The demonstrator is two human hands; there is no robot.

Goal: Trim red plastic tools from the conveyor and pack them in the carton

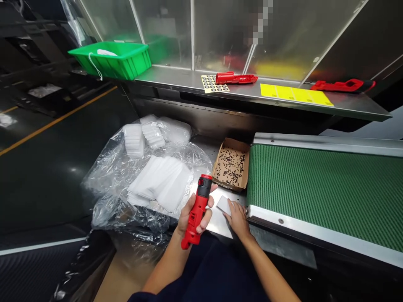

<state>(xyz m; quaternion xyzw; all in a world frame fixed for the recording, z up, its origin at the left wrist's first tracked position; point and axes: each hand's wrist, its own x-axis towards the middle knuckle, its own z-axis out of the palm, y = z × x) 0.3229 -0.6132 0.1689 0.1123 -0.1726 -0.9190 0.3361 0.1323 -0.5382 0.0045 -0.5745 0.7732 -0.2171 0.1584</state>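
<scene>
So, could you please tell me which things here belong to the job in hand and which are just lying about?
Apparently in the job:
- red part, held in the left hand
- white piece, touched by the right hand

Seemingly just lying about, as neither hand touches them:
- white pads
- box
- red pieces on the shelf
- yellow sheet
- green bin

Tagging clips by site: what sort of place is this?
Probably a factory workstation: a green conveyor belt, a cardboard tray of small dark pieces, and a red-and-black part in the left hand.
</scene>
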